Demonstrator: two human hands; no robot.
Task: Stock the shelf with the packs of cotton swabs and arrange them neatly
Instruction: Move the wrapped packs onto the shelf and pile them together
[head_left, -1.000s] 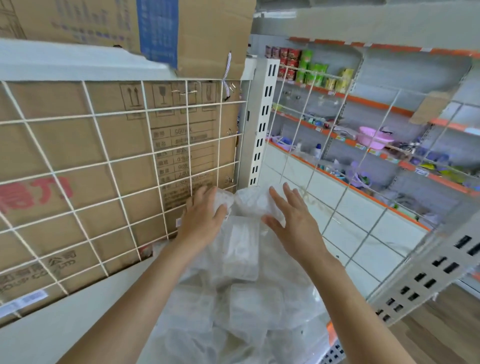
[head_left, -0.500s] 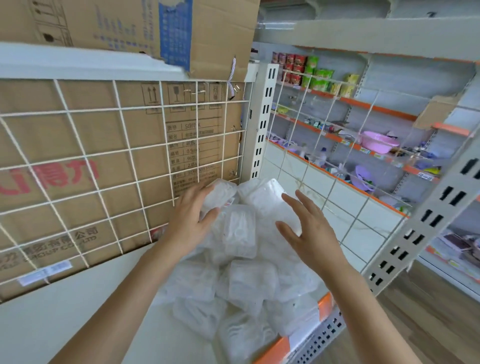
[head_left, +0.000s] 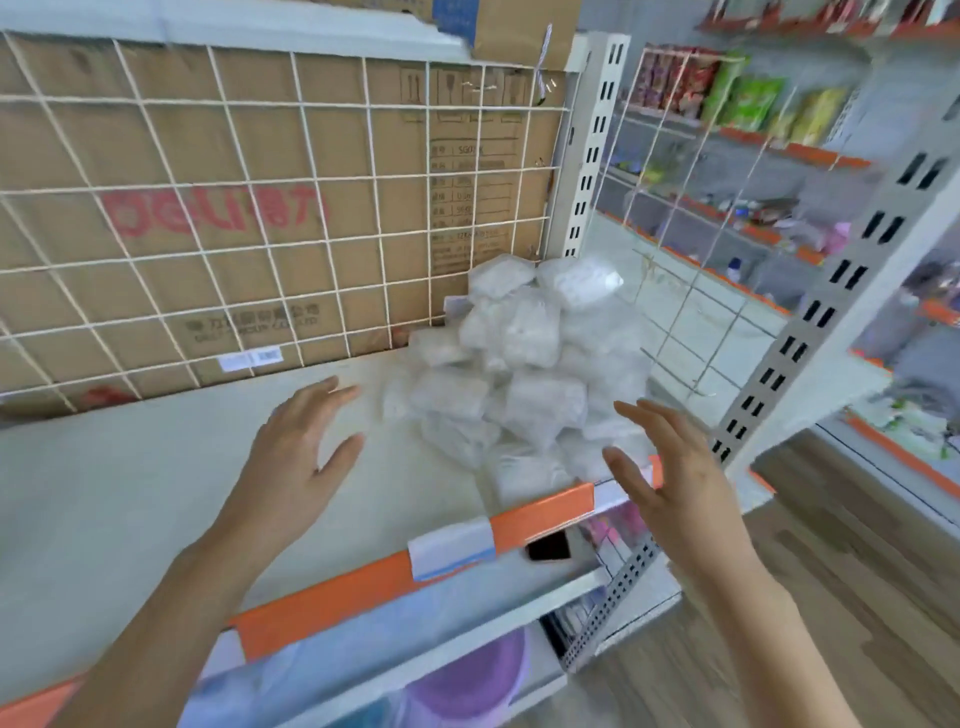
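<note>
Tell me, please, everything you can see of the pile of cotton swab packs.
The pile of packs is a loose, untidy heap of small clear plastic bags with white contents. It lies at the right end of the shelf, rising against the wire grid at the back and reaching the orange front edge. The left hand is open and apart; the right hand hovers by its front, contact unclear.

Both bare forearms reach forward from the bottom edge of the view. The left grip (head_left: 298, 447) is held palm down, its fingers (head_left: 332, 389) almost straight and close together, the thumb spread out to the right. The right grip (head_left: 670, 467) is turned with the palm toward the left, fingers (head_left: 649, 415) straight and slightly apart, thumb pointing forward. The two grips are well apart, and both are blurred a little.
</note>
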